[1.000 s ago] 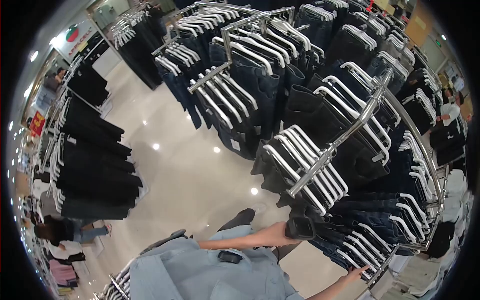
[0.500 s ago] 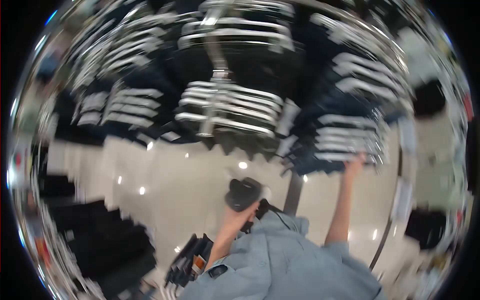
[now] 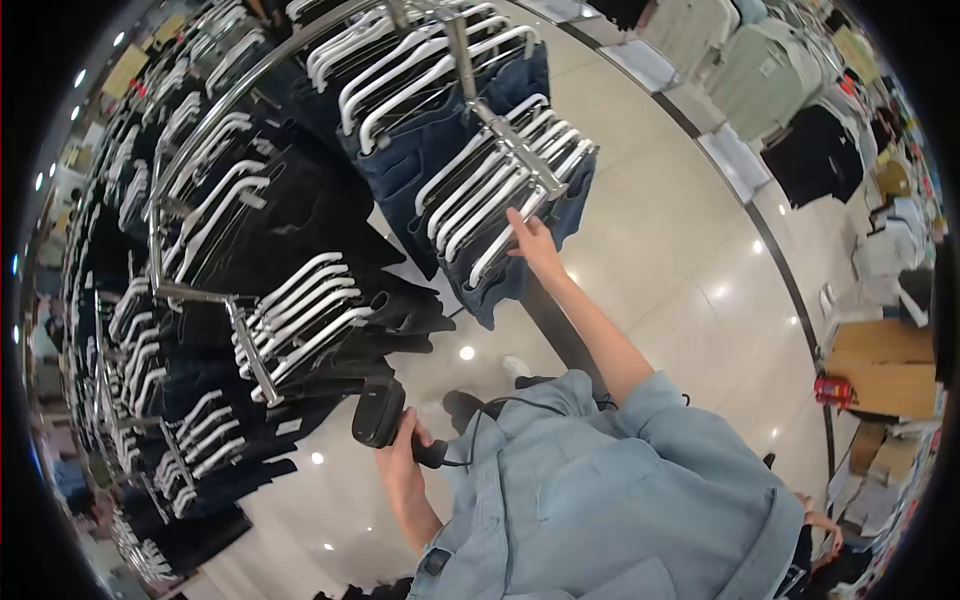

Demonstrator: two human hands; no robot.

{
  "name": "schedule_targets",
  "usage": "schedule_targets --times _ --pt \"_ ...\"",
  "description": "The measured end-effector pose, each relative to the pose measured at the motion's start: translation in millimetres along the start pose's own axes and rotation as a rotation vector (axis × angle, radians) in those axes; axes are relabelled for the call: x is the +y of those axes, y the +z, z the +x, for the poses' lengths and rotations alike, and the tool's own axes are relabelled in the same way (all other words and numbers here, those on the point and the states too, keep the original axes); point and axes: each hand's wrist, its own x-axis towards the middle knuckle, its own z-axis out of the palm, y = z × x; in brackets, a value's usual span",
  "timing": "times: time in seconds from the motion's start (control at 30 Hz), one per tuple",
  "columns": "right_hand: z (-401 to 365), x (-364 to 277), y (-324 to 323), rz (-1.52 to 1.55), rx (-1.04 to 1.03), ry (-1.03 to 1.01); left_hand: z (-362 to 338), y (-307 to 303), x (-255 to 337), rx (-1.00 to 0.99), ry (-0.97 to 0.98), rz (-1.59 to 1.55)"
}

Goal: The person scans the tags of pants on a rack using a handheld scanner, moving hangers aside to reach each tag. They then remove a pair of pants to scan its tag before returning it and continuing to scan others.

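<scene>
My left hand (image 3: 403,447) is wrapped round the handle of a black handheld scanner (image 3: 378,412), which has a cable running toward my body. My right hand (image 3: 533,240) reaches out to the front white hanger (image 3: 492,262) of a row of dark blue jeans (image 3: 566,212). Its fingertips are at the hanger near the end of a chrome rack arm (image 3: 530,170). Thumb and fingers look apart, and whether they touch the hanger is hard to tell.
Black trousers (image 3: 290,215) hang on white hangers to the left. Light garments (image 3: 765,75) hang at the upper right. A red fire extinguisher (image 3: 833,391) stands by a wooden box (image 3: 885,365). Another person's hand (image 3: 828,528) shows at the lower right.
The view has swung to the right and sharpened, so the racks sit further left. The scanner stays in my left hand. My right hand is still at the hangers of the jeans.
</scene>
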Motion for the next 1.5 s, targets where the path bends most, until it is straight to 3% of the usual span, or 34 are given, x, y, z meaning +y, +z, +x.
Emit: schedule_targets --times 0.3,0.57,0.7,0.77,0.9,0.97,1.07,1.2,1.5 --pt "-14.4 -11.4 -6.3 0.013 -0.093 0.008 4.8 10.5 -3.7 -0.040 -0.043 0.050" --pt "-21.5 -15.0 -8.2 0.055 -0.024 -0.009 6.2 21.5 -1.4 -0.080 0.000 0.055" --pt "-24.2 -15.0 -16.5 -0.027 0.066 -0.040 7.8 20.8 -7.2 -0.112 -0.006 0.088" --pt "-9.0 -1.0 -24.0 -0.227 0.197 -0.215 7.2 21.5 -5.7 -0.136 0.001 0.116" --pt "-0.7 -14.9 -33.8 -0.156 0.259 -0.239 0.2 26.8 -2.9 -0.077 0.006 0.065" --pt "-4.1 -32.0 -35.3 -0.094 0.205 -0.163 -0.6 24.1 -7.0 -0.065 -0.008 0.049" --pt "-1.4 -49.5 -37.1 0.166 -0.061 -0.009 -1.6 15.6 -13.3 -0.027 -0.029 0.060" --pt "3.7 -60.9 -43.9 0.220 -0.210 0.020 3.1 7.0 -18.0 -0.067 -0.033 0.077" --pt "-2.6 -62.5 -50.5 0.196 -0.241 0.061 5.9 9.0 -11.2 -0.089 -0.020 0.065"
